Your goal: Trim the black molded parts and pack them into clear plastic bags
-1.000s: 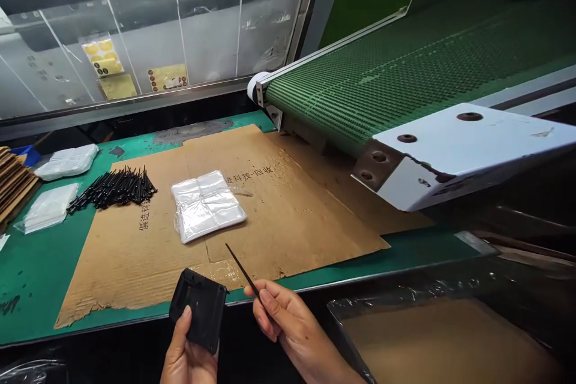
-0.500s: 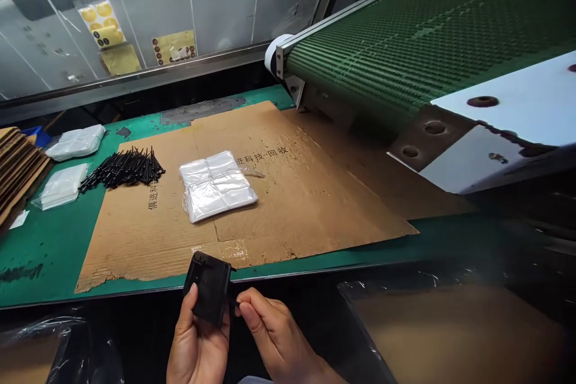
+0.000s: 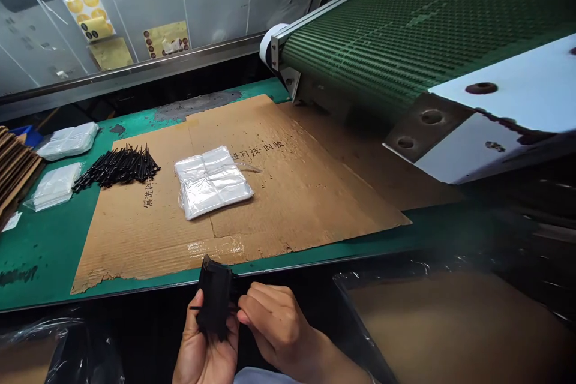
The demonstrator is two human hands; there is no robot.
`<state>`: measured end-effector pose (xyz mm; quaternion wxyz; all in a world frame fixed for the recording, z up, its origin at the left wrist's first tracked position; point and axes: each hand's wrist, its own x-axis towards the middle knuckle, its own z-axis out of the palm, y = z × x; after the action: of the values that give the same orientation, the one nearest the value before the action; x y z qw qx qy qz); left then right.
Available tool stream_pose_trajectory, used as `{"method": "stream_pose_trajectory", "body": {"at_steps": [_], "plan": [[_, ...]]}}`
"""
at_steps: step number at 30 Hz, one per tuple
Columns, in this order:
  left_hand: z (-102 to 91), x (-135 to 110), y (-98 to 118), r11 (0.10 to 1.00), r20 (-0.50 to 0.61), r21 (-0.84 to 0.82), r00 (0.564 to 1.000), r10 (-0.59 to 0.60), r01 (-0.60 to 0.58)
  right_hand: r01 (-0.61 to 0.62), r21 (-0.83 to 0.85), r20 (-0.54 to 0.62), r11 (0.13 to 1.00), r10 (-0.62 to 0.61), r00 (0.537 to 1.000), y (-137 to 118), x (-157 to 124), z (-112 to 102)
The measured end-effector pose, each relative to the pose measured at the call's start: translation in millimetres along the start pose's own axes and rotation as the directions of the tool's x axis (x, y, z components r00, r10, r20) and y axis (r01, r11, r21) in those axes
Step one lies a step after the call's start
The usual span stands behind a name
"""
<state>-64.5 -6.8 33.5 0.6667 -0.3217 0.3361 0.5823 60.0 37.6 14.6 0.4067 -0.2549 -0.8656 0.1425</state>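
Note:
My left hand (image 3: 209, 351) is closed around a black box-shaped plastic part (image 3: 215, 297), held tilted just off the table's front edge. From the part's left side, by my left thumb, a thin black pin (image 3: 195, 308) pokes out. On the opposite side, my right hand (image 3: 279, 321) pinches close against the part, its fingers curled over the pin's other end and mostly hiding it. Beyond the hands, a stack of clear plastic bags (image 3: 213, 183) lies on a flat cardboard sheet (image 3: 288, 210). To its left is a heap of black pins (image 3: 119, 167).
More bag stacks (image 3: 56, 186) and piled cardboard pieces (image 3: 15, 171) sit at the left of the green table (image 3: 40, 246). A green conveyor belt (image 3: 382, 30) slopes over the right side. Below right stands a plastic-lined carton (image 3: 450, 324). Sticker sheets (image 3: 166, 40) hang behind.
My left hand has turned the black part more edge-on, and a pin tip now shows at its left side. My right hand has moved slightly right and curled more. The view has shifted a little.

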Motion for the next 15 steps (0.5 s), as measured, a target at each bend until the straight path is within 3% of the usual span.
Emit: {"method": "stream_pose_trajectory", "body": {"at_steps": [5,10,12,15], "plan": [[-11.7,3.2,-2.5,0.998,0.085,0.04,0.995,-0.054,0.05,-0.089,-0.026,-0.044,0.996,0.088,0.995,16.4,3.8,-3.5],[-16.1,-2.7,4.1,0.939,0.176,0.338,0.975,-0.137,0.071,-0.205,0.246,-0.001,0.947,0.211,0.977,24.5,2.4,-9.8],[-17.9,-1.2,8.9,0.909,0.178,0.415,0.976,-0.125,0.04,-0.198,0.328,0.041,0.924,0.196,0.98,21.6,1.8,-15.4],[-21.5,6.2,13.6,0.897,0.285,0.442,0.952,-0.114,-0.025,-0.103,0.366,0.095,0.925,0.073,0.993,14.4,2.3,-22.5]]}}
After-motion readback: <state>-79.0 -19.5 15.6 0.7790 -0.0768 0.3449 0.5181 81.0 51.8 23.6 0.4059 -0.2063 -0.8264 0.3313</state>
